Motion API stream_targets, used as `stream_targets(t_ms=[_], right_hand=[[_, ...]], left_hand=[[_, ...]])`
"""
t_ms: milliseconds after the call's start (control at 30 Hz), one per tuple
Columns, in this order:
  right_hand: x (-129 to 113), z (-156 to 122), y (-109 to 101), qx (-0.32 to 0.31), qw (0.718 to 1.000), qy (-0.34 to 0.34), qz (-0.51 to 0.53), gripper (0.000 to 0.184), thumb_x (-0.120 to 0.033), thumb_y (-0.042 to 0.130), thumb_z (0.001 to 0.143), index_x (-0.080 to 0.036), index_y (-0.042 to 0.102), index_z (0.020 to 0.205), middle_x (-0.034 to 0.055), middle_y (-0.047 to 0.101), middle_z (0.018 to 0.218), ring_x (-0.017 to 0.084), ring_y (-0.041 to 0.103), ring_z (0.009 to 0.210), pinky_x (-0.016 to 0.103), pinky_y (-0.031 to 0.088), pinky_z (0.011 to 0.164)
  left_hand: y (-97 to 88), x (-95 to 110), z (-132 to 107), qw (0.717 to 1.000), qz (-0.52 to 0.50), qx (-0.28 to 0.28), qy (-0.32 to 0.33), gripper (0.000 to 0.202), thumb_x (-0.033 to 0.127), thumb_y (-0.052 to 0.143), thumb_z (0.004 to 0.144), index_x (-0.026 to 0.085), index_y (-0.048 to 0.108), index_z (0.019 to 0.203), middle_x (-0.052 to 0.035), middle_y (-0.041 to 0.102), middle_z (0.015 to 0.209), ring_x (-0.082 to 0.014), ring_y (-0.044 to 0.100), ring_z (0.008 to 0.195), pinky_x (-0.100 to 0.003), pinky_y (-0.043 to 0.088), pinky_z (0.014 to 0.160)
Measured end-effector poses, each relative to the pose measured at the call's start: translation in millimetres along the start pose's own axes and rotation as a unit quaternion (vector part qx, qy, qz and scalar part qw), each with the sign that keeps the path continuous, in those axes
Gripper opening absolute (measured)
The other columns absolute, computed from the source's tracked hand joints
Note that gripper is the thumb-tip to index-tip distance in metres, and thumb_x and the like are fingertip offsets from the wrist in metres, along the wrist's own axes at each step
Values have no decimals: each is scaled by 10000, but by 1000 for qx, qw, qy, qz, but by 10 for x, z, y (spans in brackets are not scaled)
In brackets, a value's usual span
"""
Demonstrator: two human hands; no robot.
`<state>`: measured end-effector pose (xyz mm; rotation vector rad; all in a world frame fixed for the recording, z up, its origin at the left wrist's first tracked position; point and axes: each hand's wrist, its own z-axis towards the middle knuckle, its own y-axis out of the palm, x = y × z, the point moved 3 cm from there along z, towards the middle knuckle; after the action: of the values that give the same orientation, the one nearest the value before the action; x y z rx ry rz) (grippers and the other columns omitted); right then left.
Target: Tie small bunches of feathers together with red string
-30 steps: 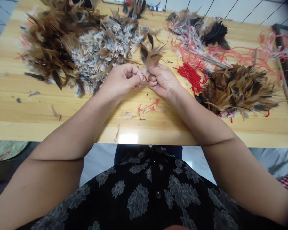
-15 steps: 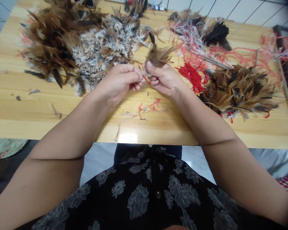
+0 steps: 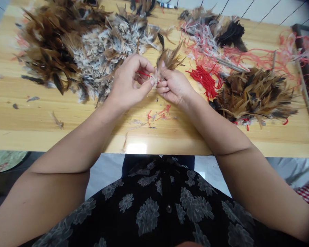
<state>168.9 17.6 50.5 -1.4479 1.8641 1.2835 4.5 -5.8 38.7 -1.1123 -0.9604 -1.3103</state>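
Note:
Over the middle of the table, my right hand (image 3: 173,84) is closed on a small bunch of brown feathers (image 3: 171,58), pinched near its pale base with the tips fanning upward. One dark feather stands out at its left. My left hand (image 3: 134,80) is at the base of that bunch, thumb and fingers curled around a short red string (image 3: 145,74). The string runs from the left fingers to the feather base. Just right of my right hand lies a bundle of cut red strings (image 3: 206,80).
A large heap of brown and whitish feathers (image 3: 92,51) covers the left back. Tied brown feather bunches (image 3: 254,96) lie at the right. Behind them are tangled pink and white strands (image 3: 203,41) and dark feathers (image 3: 233,34). Red scraps (image 3: 163,113) lie in front.
My left hand has turned and lifted, its fingers now arched higher with the red string stretched between them and the feather base. My right hand keeps its hold on the feather bunch.

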Motion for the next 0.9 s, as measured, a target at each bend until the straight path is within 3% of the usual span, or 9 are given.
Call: stream_targets(t_ms=[167, 267, 333, 533, 767, 900], right_hand=[[-34, -128, 54, 54, 998, -4, 31, 600, -293, 816, 1293, -212, 496, 791, -112, 387, 661, 25, 250, 564, 103, 195, 514], [-33, -156, 74, 38, 998, -20, 39, 587, -317, 813, 1300, -185, 563, 786, -102, 423, 653, 26, 264, 584, 101, 210, 527], [-24, -134, 64, 33, 998, -27, 49, 581, -347, 814, 1304, -186, 568, 802, -103, 424, 653, 23, 269, 581, 101, 210, 534], [-86, 29, -67, 92, 987, -48, 122, 545, -302, 810, 1303, -229, 493, 866, -119, 381, 677, 20, 280, 551, 104, 174, 512], [-190, 148, -206, 101, 981, -69, 150, 519, -170, 901, 1216, -211, 528, 858, -101, 452, 746, 12, 253, 547, 109, 181, 475], [-227, 170, -258, 88, 981, -76, 154, 497, -203, 836, 1269, -226, 511, 895, -91, 449, 767, 21, 254, 565, 103, 166, 493]], left_hand=[[8, -46, 11, 999, -37, -14, -11, 449, 475, 1191, 986, 318, 782, 1088, -73, 854, 1161, -405, 745, 1460, -458, 611, 1099], [16, -114, 15, 997, -41, -51, -42, 447, 483, 1164, 1022, 303, 761, 1097, -71, 845, 1133, -411, 706, 1547, -456, 594, 1090], [3, -146, 22, 995, -43, -60, -64, 435, 458, 1142, 1039, 301, 737, 1065, -64, 834, 1065, -418, 703, 1568, -452, 591, 1052], [-87, -141, 79, 993, -71, -52, -79, 439, 371, 1140, 1051, 297, 710, 1002, -25, 760, 859, -397, 796, 1395, -435, 563, 956], [-150, -146, 90, 997, -13, -14, -69, 420, 308, 1170, 1034, 257, 761, 953, -38, 744, 840, -389, 772, 1354, -411, 547, 1006], [-196, -270, 114, 986, -78, -52, -139, 407, 161, 1169, 931, 269, 779, 889, -15, 756, 824, -358, 804, 1249, -390, 563, 974]])
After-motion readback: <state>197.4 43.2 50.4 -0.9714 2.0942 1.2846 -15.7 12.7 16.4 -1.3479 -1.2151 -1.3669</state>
